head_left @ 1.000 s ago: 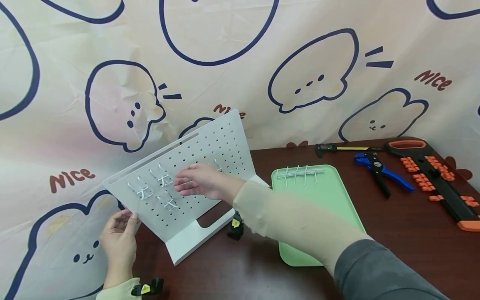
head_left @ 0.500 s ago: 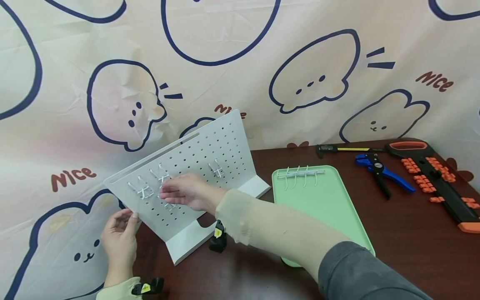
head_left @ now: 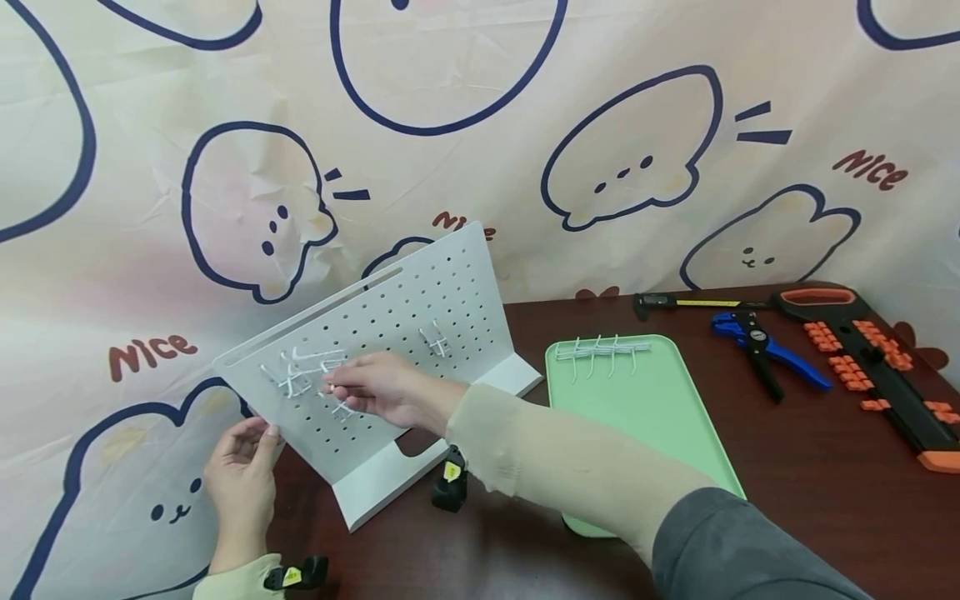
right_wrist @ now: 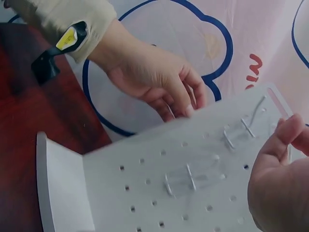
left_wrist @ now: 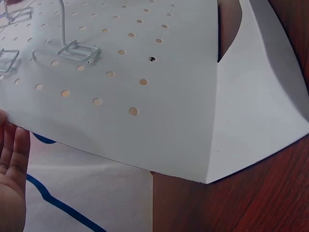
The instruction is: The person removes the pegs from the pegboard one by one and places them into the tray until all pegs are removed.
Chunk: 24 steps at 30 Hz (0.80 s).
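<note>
White wire hook (head_left: 318,358) newly askew

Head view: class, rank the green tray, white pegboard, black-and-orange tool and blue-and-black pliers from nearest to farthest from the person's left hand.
From the left hand:
1. White pegboard, held at its edge.
2. Green tray, to the right.
3. Blue-and-black pliers, right of the tray.
4. Black-and-orange tool, far right.
</note>
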{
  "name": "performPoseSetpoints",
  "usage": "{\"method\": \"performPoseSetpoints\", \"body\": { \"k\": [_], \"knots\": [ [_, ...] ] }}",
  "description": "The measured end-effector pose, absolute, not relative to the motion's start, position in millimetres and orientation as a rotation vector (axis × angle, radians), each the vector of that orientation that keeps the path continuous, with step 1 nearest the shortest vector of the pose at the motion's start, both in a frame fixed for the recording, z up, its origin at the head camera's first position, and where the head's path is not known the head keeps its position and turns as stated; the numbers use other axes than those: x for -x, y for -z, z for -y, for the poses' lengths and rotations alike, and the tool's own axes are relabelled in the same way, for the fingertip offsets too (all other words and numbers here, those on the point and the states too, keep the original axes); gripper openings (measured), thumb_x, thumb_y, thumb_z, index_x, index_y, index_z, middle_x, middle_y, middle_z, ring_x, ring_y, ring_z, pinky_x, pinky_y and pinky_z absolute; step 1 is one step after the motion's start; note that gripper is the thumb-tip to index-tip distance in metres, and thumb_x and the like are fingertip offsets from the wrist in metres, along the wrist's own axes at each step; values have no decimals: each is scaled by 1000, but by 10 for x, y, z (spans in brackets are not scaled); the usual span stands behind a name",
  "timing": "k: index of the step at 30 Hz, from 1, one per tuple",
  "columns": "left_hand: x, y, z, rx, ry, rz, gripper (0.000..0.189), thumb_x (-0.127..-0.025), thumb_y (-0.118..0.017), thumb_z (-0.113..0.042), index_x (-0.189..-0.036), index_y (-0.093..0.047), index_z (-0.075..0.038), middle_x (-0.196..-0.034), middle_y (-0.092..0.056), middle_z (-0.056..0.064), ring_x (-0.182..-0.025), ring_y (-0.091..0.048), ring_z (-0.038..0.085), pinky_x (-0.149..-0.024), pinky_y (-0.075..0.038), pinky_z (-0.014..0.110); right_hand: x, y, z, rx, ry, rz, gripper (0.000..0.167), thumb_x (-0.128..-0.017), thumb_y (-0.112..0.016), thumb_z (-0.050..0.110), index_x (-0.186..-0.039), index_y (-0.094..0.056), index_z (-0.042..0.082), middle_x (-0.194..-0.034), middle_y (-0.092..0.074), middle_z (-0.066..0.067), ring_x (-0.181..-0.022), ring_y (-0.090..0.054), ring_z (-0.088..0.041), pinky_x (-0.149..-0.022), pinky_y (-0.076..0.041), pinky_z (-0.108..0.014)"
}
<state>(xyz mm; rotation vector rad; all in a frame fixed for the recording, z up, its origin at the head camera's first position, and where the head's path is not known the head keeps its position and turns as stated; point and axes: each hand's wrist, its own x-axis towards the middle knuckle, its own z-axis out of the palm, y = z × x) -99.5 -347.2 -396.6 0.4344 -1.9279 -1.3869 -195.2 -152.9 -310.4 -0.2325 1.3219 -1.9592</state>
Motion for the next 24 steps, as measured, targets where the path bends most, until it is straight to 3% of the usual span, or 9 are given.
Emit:
{"method": "performPoseSetpoints", "body": {
  "k": [4, 7, 12, 15, 20, 24],
  "knots": [
    [1012, 3967, 3464, -435, 1418, 1911, 12, -101, -64, -3, -113, -66, -3, -99, -63, -7, -89, -62, 4, -81, -50, 6, 2018, 3097, 1308, 284, 1947, -1324, 27, -101, -62, -3, -126, -63, -13, -86, -70, -8, -68, -62, -7, -62, -53, -13],
    [1015, 3973, 3465, -437, 1448, 1891, 12, -101, -64, -3, -113, -67, -4, -99, -64, -7, -89, -62, 5, -80, -50, 5, 2093, 3091, 1121, 298, 1955, -1329, 32, -101, -60, -5, -132, -59, -12, -104, -73, -19, -76, -67, -11, -70, -58, -17],
    [1027, 3998, 3482, -450, 1427, 1899, 13, -101, -64, -2, -113, -67, -6, -100, -64, -9, -91, -62, 4, -80, -49, 5, 2250, 3079, 799, 334, 1925, -1428, 36, -103, -60, -1, -137, -56, -10, -132, -63, -29, -84, -67, -14, -77, -59, -21],
    [1044, 4019, 3489, -459, 1366, 1933, 14, -101, -63, -1, -113, -67, -6, -100, -64, -11, -92, -62, 3, -80, -50, 5, 2360, 3091, 586, 337, 1914, -1496, 38, -104, -60, 1, -139, -53, -10, -137, -59, -30, -87, -67, -15, -83, -58, -24],
    [1062, 4031, 3490, -442, 1362, 1921, 15, -100, -63, 2, -113, -66, -5, -99, -64, -11, -92, -62, 3, -80, -50, 5, 2533, 3197, 133, 257, 1990, -1557, 39, -103, -60, -2, -139, -51, -11, -126, -65, -28, -90, -68, -17, -104, -52, -38],
    [1062, 4016, 3490, -407, 1404, 1869, 16, -99, -64, 5, -111, -68, -4, -98, -65, -9, -90, -63, 4, -79, -51, 6, 2664, 3363, -325, 180, 2056, -1631, 34, -103, -58, -3, -136, -51, -10, -106, -70, -13, -89, -69, -15, -93, -57, -31]
  ]
}}
